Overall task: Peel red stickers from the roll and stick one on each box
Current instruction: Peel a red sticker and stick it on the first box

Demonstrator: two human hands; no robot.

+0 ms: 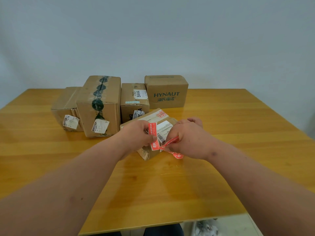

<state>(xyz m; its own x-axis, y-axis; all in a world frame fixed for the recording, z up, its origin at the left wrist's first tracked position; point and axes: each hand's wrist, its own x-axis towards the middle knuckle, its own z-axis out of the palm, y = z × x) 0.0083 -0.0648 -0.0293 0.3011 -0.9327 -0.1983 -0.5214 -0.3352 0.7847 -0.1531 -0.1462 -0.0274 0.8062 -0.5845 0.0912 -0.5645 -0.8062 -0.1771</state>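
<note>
Hands are both working over the nearest box (150,153), which is lying at an angle on the wooden table (170,193), kind of in the middle. Left hand (136,133) is pinching the strip of red stickers (152,137) with curled fingers, holding it upright above the box's white shipping label (164,129). Right hand (185,138) is pinching one red sticker (168,143) that's bending away from the strip toward the right, and more red backing (178,155) is poking out under that wrist. Both hands are covering most of the box top, so I can't tell how much of the strip is touching the cardboard. Behind it four more boxes are sitting in a row near the wall: a low one on the far left (65,109), a tall one with dark green tape (99,106) just beside it, a smaller one with a black-lettered label (133,99), and one printed HYNAUT (166,91) on the right. Those back ones are only showing white labels from here. Something crumpled and pale (204,227) is lying on the floor past the table's near edge.
</note>
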